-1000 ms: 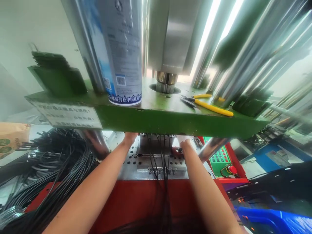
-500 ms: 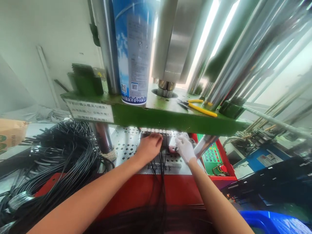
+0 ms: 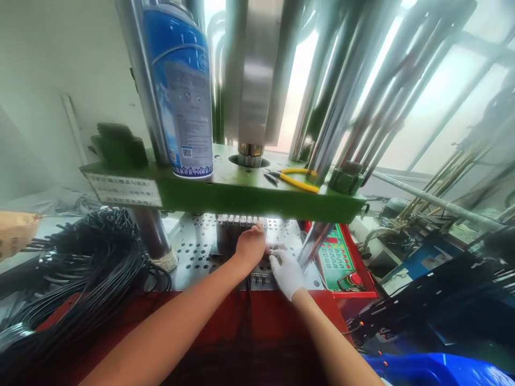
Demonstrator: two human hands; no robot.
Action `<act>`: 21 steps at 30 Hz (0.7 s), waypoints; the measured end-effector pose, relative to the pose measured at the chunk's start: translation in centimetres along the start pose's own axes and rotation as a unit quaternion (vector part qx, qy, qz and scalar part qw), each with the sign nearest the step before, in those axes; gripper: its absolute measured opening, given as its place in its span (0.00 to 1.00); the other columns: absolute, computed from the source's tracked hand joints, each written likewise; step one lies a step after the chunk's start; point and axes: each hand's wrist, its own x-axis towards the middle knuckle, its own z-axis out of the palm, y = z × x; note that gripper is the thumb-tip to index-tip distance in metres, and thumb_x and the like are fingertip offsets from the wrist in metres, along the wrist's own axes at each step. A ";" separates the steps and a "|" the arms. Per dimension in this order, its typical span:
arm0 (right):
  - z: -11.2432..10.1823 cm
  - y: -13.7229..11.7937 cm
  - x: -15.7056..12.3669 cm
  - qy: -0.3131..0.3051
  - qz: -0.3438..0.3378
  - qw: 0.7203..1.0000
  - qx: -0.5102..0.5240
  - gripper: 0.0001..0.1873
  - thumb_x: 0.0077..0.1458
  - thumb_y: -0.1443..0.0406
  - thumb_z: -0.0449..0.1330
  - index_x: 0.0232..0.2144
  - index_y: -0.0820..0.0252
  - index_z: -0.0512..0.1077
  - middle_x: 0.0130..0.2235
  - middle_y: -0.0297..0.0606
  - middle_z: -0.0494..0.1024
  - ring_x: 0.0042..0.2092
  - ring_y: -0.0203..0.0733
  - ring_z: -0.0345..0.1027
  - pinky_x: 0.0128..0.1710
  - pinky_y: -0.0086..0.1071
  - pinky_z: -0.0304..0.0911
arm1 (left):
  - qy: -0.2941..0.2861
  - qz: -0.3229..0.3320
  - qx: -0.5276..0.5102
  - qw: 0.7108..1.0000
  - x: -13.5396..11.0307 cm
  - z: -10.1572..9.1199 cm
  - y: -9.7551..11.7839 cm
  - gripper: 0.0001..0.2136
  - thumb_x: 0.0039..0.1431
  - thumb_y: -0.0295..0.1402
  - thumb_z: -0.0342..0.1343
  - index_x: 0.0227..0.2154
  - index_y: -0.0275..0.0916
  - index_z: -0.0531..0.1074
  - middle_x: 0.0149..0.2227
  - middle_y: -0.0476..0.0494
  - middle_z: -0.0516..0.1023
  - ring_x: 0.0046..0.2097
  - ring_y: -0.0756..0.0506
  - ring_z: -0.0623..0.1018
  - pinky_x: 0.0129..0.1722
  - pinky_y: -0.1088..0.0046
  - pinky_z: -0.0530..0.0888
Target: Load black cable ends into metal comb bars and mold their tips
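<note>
Blue can (image 3: 183, 102) and yellow-handled pliers (image 3: 300, 184) on green plate (image 3: 225, 199)

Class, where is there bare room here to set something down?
Free: the perforated plate between left column and dark block; a narrow green strip between spray can and pliers. Crowded: the block's right end, around left hand and gloved right hand.

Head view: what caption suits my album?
Bare left hand and gloved right hand close together by a dark block, below a green plate.

White label (image 3: 124, 190) on green plate (image 3: 225, 199): "模具与清洗!" legible, rest blurry; blue can (image 3: 183, 102) base band (image 3: 193, 172): "认证并获中国质量", QR codes (image 3: 187, 152) above, small print unreadable
</note>
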 end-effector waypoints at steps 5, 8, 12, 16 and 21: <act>-0.2 0.4 0.1 -0.012 0.000 1.000 0.006 0.12 0.58 0.59 0.52 0.39 0.56 0.73 0.38 0.37 0.78 0.41 0.43 0.71 0.44 0.34 0.62 | -0.001 -0.002 0.034 0.999 0.1 -0.7 -0.7 0.10 0.64 0.29 0.47 0.45 0.31 0.69 0.40 0.38 0.75 0.36 0.45 0.78 0.35 0.67 0.75; -0.1 0.6 0.1 -0.012 0.003 1.000 0.010 0.12 0.58 0.59 0.52 0.38 0.56 0.73 0.37 0.37 0.78 0.41 0.43 0.71 0.44 0.34 0.62 | 0.010 -0.011 0.053 0.998 -0.5 -0.7 -1.2 0.14 0.61 0.20 0.43 0.47 0.27 0.67 0.42 0.31 0.73 0.36 0.42 0.79 0.32 0.67 0.74; 0.0 0.7 0.2 -0.016 0.007 1.000 0.015 0.12 0.58 0.58 0.53 0.38 0.55 0.73 0.36 0.37 0.78 0.40 0.42 0.71 0.43 0.34 0.62 | 0.005 -0.012 0.065 0.998 -1.1 0.0 -1.4 0.22 0.57 0.16 0.44 0.56 0.23 0.60 0.39 0.30 0.74 0.34 0.42 0.79 0.30 0.70 0.74; -0.1 0.8 0.3 -0.022 0.010 1.000 0.015 0.13 0.58 0.57 0.52 0.39 0.55 0.73 0.36 0.37 0.78 0.40 0.43 0.71 0.43 0.35 0.62 | -0.003 -0.024 0.063 0.998 -0.3 0.2 -1.4 0.15 0.63 0.25 0.48 0.52 0.28 0.64 0.38 0.37 0.75 0.35 0.45 0.78 0.33 0.68 0.75; -0.2 0.8 0.1 -0.027 0.009 1.000 0.015 0.13 0.58 0.58 0.52 0.38 0.55 0.73 0.35 0.36 0.78 0.39 0.43 0.71 0.42 0.34 0.63 | 0.000 -0.029 0.051 0.998 0.4 -0.3 -2.0 0.11 0.64 0.34 0.52 0.44 0.33 0.70 0.37 0.44 0.75 0.35 0.48 0.76 0.35 0.67 0.76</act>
